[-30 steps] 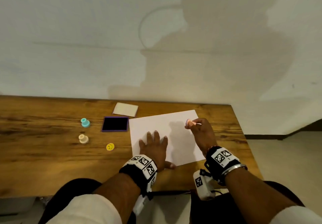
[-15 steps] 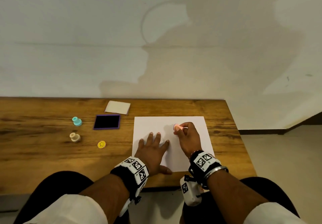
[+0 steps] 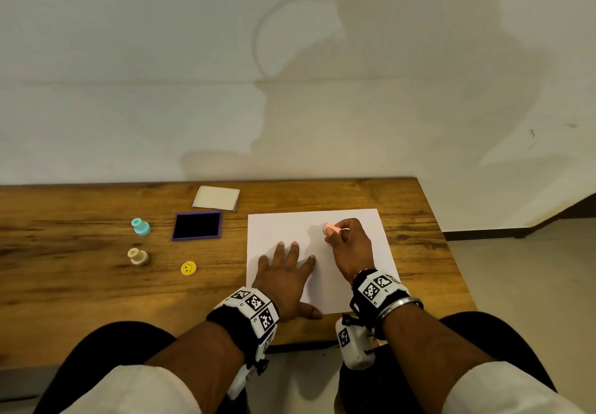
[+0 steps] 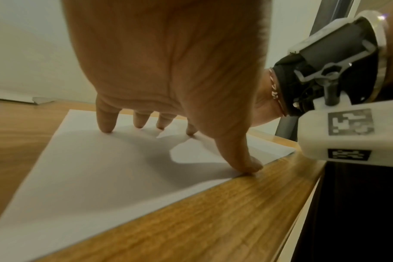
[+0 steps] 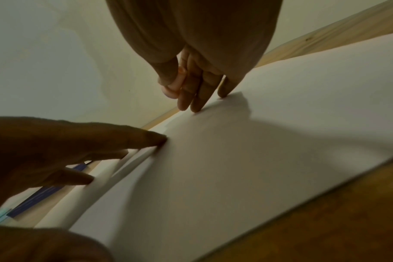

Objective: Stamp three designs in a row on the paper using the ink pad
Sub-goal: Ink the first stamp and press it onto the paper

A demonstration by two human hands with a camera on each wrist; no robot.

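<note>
A white paper (image 3: 367, 229) lies on the wooden table (image 3: 80, 300) in front of me. My left hand (image 3: 285, 276) lies flat on the paper's near left part, fingers spread, fingertips (image 4: 105, 129) and thumb pressing the paper (image 4: 90, 177). My right hand (image 3: 346, 246) pinches a small pink stamp (image 3: 331, 229) above the paper's middle; in the right wrist view the pink stamp (image 5: 176, 85) sits between thumb and fingers, and the other fingertips (image 5: 196, 109) touch the paper (image 5: 258, 150). The open ink pad (image 3: 197, 225), black with a purple rim, lies left of the paper.
The ink pad's cream lid (image 3: 216, 198) lies behind the pad. A teal stamp (image 3: 140, 227), a beige stamp (image 3: 138, 256) and a yellow smiley disc (image 3: 188, 268) stand on the table's left part. A wall rises behind the table; its right edge is near the paper.
My right hand has carried the pink stamp from the paper's far right corner in to over its middle. The left hand has stayed flat on the paper while my head view shifted.
</note>
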